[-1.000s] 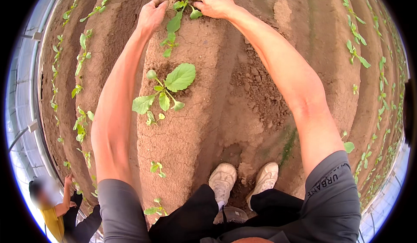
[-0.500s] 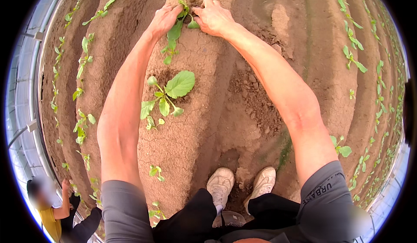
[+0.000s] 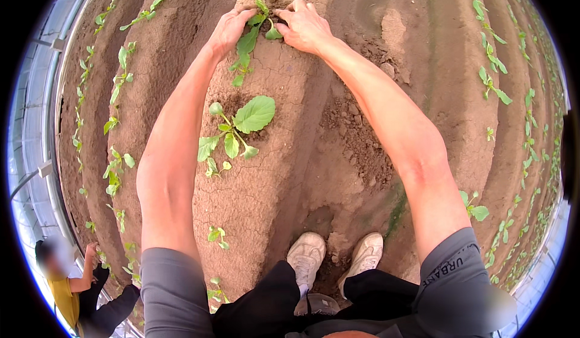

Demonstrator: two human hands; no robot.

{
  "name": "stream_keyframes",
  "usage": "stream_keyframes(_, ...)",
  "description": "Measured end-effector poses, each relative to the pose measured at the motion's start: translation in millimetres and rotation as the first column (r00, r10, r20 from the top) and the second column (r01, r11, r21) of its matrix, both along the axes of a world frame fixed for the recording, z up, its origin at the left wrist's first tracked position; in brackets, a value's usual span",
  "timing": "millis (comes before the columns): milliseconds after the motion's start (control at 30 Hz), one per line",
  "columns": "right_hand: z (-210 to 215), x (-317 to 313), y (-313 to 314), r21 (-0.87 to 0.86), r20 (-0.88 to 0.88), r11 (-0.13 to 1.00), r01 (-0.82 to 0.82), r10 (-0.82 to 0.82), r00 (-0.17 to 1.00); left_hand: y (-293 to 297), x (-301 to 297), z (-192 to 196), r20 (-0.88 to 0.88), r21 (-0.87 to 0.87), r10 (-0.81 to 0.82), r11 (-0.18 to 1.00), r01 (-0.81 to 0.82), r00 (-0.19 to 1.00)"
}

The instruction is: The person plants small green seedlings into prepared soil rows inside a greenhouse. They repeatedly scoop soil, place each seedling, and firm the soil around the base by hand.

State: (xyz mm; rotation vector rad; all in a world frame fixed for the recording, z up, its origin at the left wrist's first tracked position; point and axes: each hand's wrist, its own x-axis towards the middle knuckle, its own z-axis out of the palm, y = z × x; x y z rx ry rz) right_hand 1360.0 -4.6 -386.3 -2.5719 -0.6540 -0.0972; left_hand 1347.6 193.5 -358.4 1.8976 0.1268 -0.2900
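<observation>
A leafy green seedling (image 3: pixel 246 43) stands in the brown soil at the far end of the raised bed, between my hands. My left hand (image 3: pixel 232 28) is at its left side, fingers stretched toward the stem base, fingertips partly hidden by leaves. On the other side, my right hand (image 3: pixel 303 28) has its fingers apart, with thumb and forefinger at the soil beside the stem. Neither hand shows anything held. Nearer to me on the same bed grows a larger broad-leaved seedling (image 3: pixel 254 114), between my forearms.
Small seedlings (image 3: pixel 217 236) dot the near bed. Rows of plants (image 3: pixel 113 172) run along the left and right beds. Crumbled soil (image 3: pixel 362 144) lies in the furrow, where my shoes (image 3: pixel 306 256) stand. Another person (image 3: pixel 66 286) crouches at lower left, by the pale wall (image 3: pixel 30 138).
My right hand has shifted slightly right and down, and its thumb and forefinger sit a little farther from the stem. My left hand stays beside the seedling. The view has moved slightly.
</observation>
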Motion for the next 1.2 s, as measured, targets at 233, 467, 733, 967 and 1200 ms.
stream_keyframes(233, 4.7, -3.0, 3.0, -0.025, -0.033, 0.999, -0.027, 0.026, 0.999, 0.9, 4.0, -21.0, 0.207, 0.550, -0.093, 0.834, -0.037, 0.974)
stream_keyframes(467, -9.1, -17.2, -64.2, 0.295, -0.083, 0.955, 0.030, -0.006, 0.997, 17.7, -24.2, 10.4, 0.276, 0.145, 0.077, 0.982, -0.121, 0.958)
stream_keyframes(733, -50.7, -233.4, -194.6, -0.303, -0.349, 0.951, 0.057, -0.166, 0.922, -17.3, -222.9, 80.9, 0.282, 0.021, 0.335, 0.935, -0.355, 0.899)
stream_keyframes(967, 45.2, -291.4, -236.9, -0.458, -0.336, 0.883, -0.106, -0.062, 0.940, -120.5, -433.6, 90.7, -0.086, -0.145, 0.252, 0.954, -0.262, 0.964)
stream_keyframes(1200, 219.1, -339.4, -211.2, -0.509, -0.146, 0.861, 0.017, -0.106, 0.984, -116.8, -544.7, 78.8, -0.037, 0.136, 0.001, 0.991, 0.004, 0.999)
